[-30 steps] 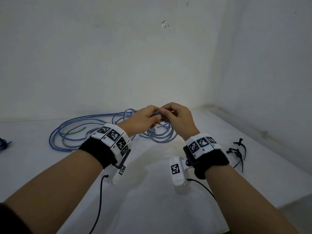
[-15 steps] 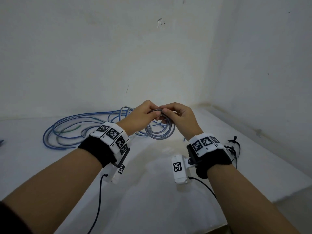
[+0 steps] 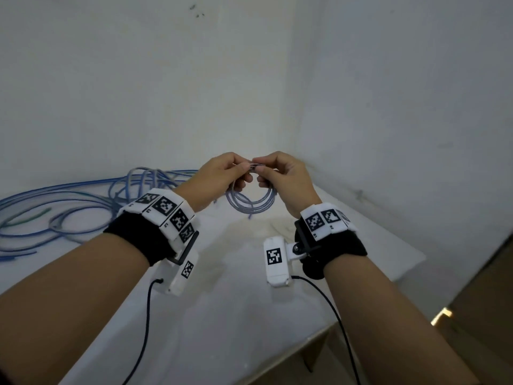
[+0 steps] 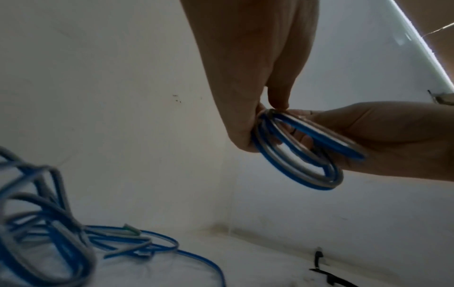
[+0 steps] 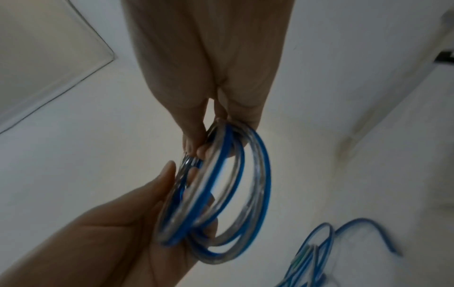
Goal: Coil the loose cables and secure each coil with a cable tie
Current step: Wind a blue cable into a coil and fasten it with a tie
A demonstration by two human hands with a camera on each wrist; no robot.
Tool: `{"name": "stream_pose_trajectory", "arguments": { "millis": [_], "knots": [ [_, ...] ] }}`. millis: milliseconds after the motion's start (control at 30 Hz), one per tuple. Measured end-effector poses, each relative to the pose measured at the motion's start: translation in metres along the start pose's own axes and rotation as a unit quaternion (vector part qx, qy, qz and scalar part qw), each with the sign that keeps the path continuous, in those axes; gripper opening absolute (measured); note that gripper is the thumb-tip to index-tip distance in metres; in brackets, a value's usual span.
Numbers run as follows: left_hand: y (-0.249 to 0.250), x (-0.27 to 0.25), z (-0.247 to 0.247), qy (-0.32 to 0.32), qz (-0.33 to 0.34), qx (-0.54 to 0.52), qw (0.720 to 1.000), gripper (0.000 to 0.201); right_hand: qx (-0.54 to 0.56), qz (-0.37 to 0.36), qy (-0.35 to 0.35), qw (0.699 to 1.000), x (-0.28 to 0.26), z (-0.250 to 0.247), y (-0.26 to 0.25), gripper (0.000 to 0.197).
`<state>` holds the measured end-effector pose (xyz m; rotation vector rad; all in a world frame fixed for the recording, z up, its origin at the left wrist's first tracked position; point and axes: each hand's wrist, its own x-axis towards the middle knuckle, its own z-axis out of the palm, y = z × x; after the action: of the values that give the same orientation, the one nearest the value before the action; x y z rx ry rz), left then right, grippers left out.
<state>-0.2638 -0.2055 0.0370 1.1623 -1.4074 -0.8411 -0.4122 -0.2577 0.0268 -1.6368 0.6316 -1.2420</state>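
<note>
A small coil of blue-and-grey cable hangs in the air above the white table. Both hands pinch its top side by side: my left hand from the left, my right hand from the right. Something small and dark sits between the fingertips; I cannot tell what it is. In the left wrist view the coil hangs from my left hand's fingertips against the right hand's palm. In the right wrist view the coil hangs between both hands.
A tangle of loose blue and grey cables lies on the table to the left, by the wall. Black cable ties lie on the table near the corner. The table's right edge drops off to a brown floor.
Both hands have lifted the small coil up off the table, clear of the loose cables. The pinch at the coil's top stays the same.
</note>
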Motion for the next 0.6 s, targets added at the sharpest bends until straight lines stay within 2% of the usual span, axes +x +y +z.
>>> {"name": "stream_pose_trajectory", "arguments": {
  "millis": [100, 200, 300, 400, 467, 500, 600],
  "knots": [
    [-0.004, 0.01, 0.027, -0.029, -0.011, 0.013, 0.999, 0.014, -0.003, 0.022, 0.037, 0.999, -0.005, -0.028, 0.004, 0.014],
    [-0.006, 0.023, 0.055, -0.001, 0.011, 0.057, 0.998, 0.017, 0.014, 0.048, 0.048, 0.998, -0.011, -0.052, 0.006, 0.011],
    [-0.008, 0.035, 0.077, 0.014, 0.011, 0.057, 0.998, 0.017, 0.043, 0.084, 0.045, 0.995, -0.011, -0.075, 0.006, 0.018],
    [-0.011, 0.047, 0.087, 0.024, 0.006, 0.052, 0.998, 0.016, -0.041, 0.139, 0.109, 0.983, 0.0, -0.104, 0.019, 0.018],
    [-0.014, 0.055, 0.089, 0.032, 0.003, 0.043, 0.999, 0.016, -0.174, 0.185, 0.148, 0.956, 0.012, -0.129, 0.037, 0.012],
    [-0.016, 0.059, 0.088, 0.035, 0.001, 0.034, 0.999, 0.016, -0.245, 0.214, 0.145, 0.934, 0.018, -0.141, 0.048, 0.012],
    [-0.023, 0.07, 0.084, 0.036, -0.006, 0.02, 0.999, 0.016, -0.441, 0.277, 0.057, 0.852, 0.036, -0.169, 0.077, 0.034]
  ]
}}
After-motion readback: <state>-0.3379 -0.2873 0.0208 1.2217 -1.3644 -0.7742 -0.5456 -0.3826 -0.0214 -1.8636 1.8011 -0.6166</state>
